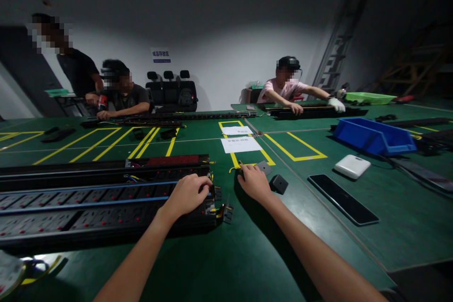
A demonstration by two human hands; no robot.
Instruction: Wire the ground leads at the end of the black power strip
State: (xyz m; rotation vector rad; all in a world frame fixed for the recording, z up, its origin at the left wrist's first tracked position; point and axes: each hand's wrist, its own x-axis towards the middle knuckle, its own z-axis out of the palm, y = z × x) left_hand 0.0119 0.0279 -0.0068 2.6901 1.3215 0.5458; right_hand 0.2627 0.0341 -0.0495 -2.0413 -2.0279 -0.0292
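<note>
My left hand (190, 193) rests on the right end of a long black power strip (141, 198) with blue edges, its fingers curled over that end. Another power strip (113, 217) with red dots lies alongside on the near side; wires and a small black end piece (227, 213) stick out past the ends. On the green table top, my right hand (254, 183) has its fingertips bent together by a yellow wire (232, 169); anything in them is too small to make out. Just right of it are a flat grey plate (264, 166) and a small black box (279, 184).
Right of my hand lie a dark phone or tablet (343, 199), a white device (352, 166) and a blue bin (373, 137). Paper sheets (241, 145) lie ahead between yellow tape lines. Across the table, a co-worker (288, 85) handles a long strip; two others are at left, with a drill (102, 103).
</note>
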